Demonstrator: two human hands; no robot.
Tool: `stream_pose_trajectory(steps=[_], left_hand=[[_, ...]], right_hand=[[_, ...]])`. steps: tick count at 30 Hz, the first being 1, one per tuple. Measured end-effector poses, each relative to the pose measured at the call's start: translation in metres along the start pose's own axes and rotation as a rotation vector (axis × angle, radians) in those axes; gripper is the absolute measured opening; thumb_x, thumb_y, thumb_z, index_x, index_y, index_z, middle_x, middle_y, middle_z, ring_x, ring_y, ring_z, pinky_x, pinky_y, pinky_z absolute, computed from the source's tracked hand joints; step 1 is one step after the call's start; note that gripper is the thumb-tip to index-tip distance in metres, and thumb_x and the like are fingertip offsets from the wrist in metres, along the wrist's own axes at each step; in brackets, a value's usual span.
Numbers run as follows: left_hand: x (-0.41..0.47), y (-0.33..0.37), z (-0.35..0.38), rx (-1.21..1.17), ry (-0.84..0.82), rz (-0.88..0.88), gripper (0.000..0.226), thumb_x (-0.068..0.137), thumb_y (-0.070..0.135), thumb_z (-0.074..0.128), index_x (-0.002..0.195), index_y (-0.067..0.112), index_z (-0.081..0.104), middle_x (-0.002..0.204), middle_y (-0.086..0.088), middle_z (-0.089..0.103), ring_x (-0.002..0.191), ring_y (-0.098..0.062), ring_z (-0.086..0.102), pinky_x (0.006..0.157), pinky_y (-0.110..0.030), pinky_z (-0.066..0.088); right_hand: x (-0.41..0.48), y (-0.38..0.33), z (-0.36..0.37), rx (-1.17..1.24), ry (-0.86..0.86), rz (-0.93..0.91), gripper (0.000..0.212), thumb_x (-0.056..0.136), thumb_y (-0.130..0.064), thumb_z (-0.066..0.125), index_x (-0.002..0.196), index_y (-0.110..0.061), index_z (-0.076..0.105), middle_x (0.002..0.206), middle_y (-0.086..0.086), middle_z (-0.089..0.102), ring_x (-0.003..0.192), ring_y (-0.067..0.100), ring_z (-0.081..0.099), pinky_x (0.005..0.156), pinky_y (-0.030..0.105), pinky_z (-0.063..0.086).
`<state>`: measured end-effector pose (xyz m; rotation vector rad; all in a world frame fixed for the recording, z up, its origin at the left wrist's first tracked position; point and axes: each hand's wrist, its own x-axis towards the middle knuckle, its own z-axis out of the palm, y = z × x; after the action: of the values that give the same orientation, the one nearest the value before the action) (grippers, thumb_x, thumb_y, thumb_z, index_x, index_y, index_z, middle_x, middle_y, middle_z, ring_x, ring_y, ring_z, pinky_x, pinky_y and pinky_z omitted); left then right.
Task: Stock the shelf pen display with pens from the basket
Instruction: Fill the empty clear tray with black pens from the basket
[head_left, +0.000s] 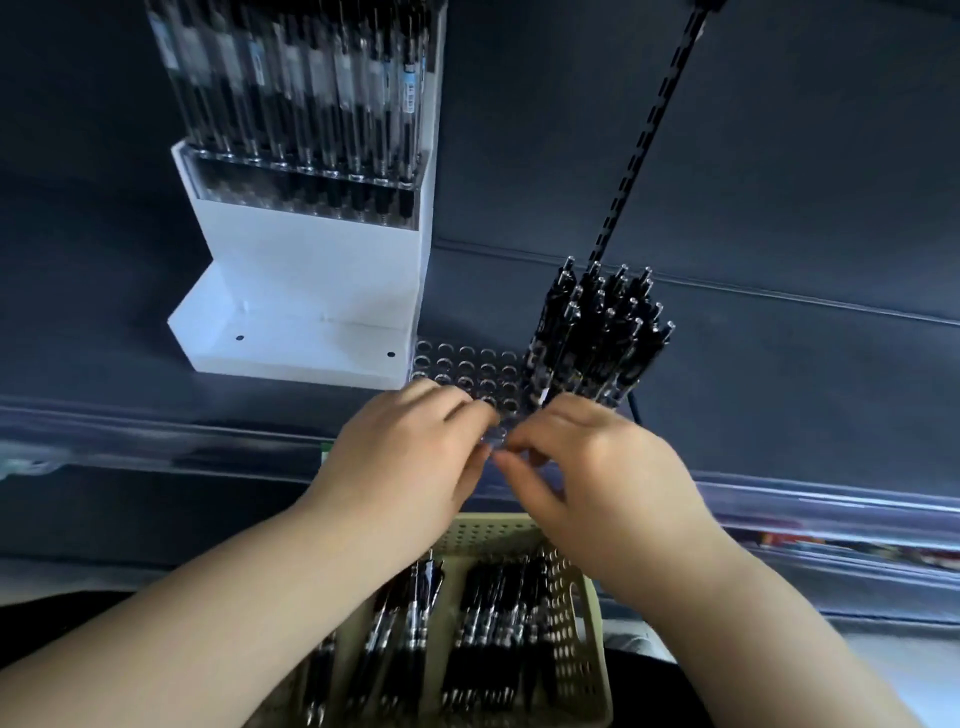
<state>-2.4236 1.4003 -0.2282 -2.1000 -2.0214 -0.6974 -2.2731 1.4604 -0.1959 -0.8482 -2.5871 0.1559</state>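
Basket (584, 618) pens (488, 613) sit below L hand (410, 452) & R hand (597, 467), grips curled tip-to-tip over display (467, 364); contents unclear.

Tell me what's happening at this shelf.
A person is stocking a clear pen holder on the shelf. Standing black pens fill its right side, and the holes on its left are empty. The left hand and right hand meet at the holder's front edge. Whether they hold a pen is too blurred to tell. Loose pens lie in the cream basket below.
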Motion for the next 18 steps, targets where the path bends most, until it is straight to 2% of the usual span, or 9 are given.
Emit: stream_pose_trajectory(steps=[5,7,9,11,15,17,18], left_hand=[[-0.036,-0.004,0.006,0.045,-0.079,-0.045,0.021,0.069,0.015,0.077,0.089,0.012,0.069,0.081,-0.001,0.068,0.077,-0.026,0.063,0.066,-0.038,0.055],[-0.051,0.000,0.007,-0.013,-0.143,-0.128,0.023,0.079,0.018,0.070,0.101,0.015,0.067,0.096,0.000,0.067,0.092,-0.024,0.062,0.077,-0.036,0.053],[-0.063,0.001,0.016,-0.056,-0.274,-0.277,0.027,0.091,0.025,0.054,0.118,0.022,0.058,0.114,0.005,0.060,0.109,-0.018,0.054,0.089,-0.034,0.047],[-0.076,0.000,0.031,-0.006,-0.416,-0.358,0.027,0.094,0.025,0.047,0.121,0.025,0.053,0.118,0.006,0.056,0.112,-0.017,0.050,0.089,-0.033,0.045],[-0.107,-0.004,0.064,0.033,-0.649,-0.515,0.035,0.090,0.005,0.044,0.120,0.019,0.055,0.122,-0.002,0.054,0.107,-0.023,0.055,0.087,-0.035,0.048],[-0.122,-0.004,0.079,-0.010,-0.743,-0.611,0.036,0.093,0.004,0.040,0.125,0.013,0.053,0.128,-0.009,0.053,0.113,-0.027,0.054,0.090,-0.029,0.047],[-0.127,-0.002,0.086,-0.050,-0.782,-0.628,0.035,0.096,0.006,0.038,0.128,0.008,0.051,0.132,-0.013,0.051,0.118,-0.029,0.051,0.085,-0.020,0.046]], right_hand=[[-0.020,-0.009,0.024,-0.086,-0.336,0.118,0.026,0.094,-0.042,0.042,0.103,-0.024,0.059,0.100,-0.005,0.056,0.090,0.016,0.056,0.071,0.030,0.049],[-0.030,-0.015,0.035,-0.092,-0.442,0.197,0.027,0.093,-0.040,0.044,0.109,-0.023,0.058,0.107,-0.002,0.057,0.096,0.019,0.057,0.076,0.031,0.049],[-0.041,-0.019,0.051,-0.090,-0.553,0.277,0.028,0.092,-0.038,0.045,0.112,-0.022,0.057,0.110,0.000,0.059,0.098,0.022,0.058,0.078,0.032,0.048],[-0.054,-0.021,0.067,-0.065,-0.675,0.372,0.029,0.092,-0.037,0.046,0.115,-0.020,0.057,0.109,0.002,0.061,0.097,0.023,0.060,0.078,0.033,0.051],[-0.079,-0.019,0.101,0.024,-0.799,0.568,0.029,0.091,-0.029,0.051,0.117,-0.016,0.058,0.113,0.005,0.061,0.102,0.026,0.060,0.086,0.034,0.051],[-0.088,-0.020,0.117,0.057,-0.819,0.637,0.029,0.090,-0.021,0.051,0.117,-0.014,0.058,0.114,0.006,0.061,0.103,0.026,0.060,0.088,0.034,0.051],[-0.092,-0.022,0.126,0.076,-0.810,0.667,0.029,0.089,-0.018,0.051,0.117,-0.014,0.059,0.114,0.006,0.062,0.104,0.026,0.060,0.088,0.033,0.051]])
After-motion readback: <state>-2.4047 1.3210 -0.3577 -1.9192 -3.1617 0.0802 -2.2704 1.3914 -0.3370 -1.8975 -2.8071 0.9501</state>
